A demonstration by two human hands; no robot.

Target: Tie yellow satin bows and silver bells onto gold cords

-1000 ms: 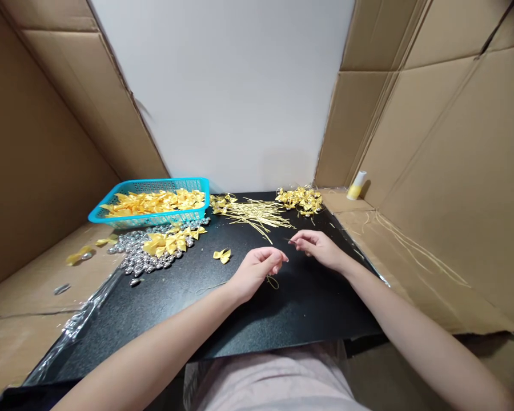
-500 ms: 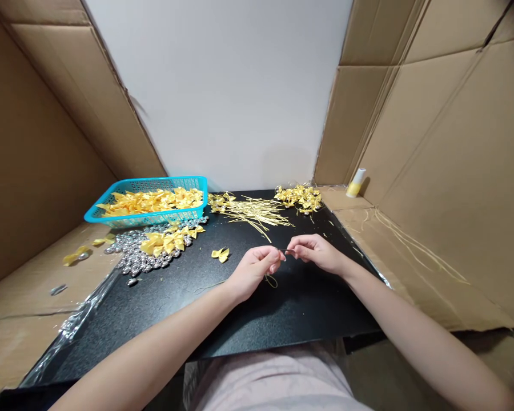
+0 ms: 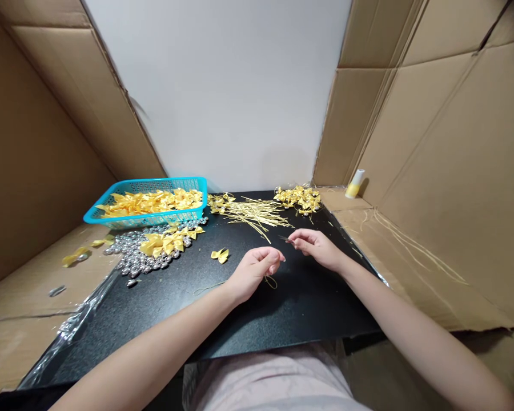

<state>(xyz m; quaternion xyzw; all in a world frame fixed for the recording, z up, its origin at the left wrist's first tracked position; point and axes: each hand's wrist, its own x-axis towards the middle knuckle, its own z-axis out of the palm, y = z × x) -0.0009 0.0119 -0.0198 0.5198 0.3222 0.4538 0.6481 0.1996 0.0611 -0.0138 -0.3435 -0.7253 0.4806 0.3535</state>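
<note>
My left hand [image 3: 257, 269] is closed in a pinch above the black tabletop. A thin yellowish cord [image 3: 271, 282] forms a small loop below its fingers, and a loose length lies to the left of the wrist. What sits between the fingertips is mostly hidden. To the right, my right hand [image 3: 314, 246] is closed on a thin dark pointed tool [image 3: 286, 239], whose tip points left. It is too small to tell its exact kind. A single yellow ribbon bow [image 3: 220, 255] lies left of my left hand.
At the back left stands a blue plastic basket [image 3: 145, 221] of yellow bows. Silver beads [image 3: 143, 261] with bows on top are heaped before it. Yellow cord pieces [image 3: 259, 212] and a pile of beaded bows [image 3: 298, 198] lie behind my hands. A thread spool [image 3: 354, 184] stands back right.
My right hand has drawn slightly up and to the right, and the dark tool has come away from my left fingertips. The left hand stays almost in place.
</note>
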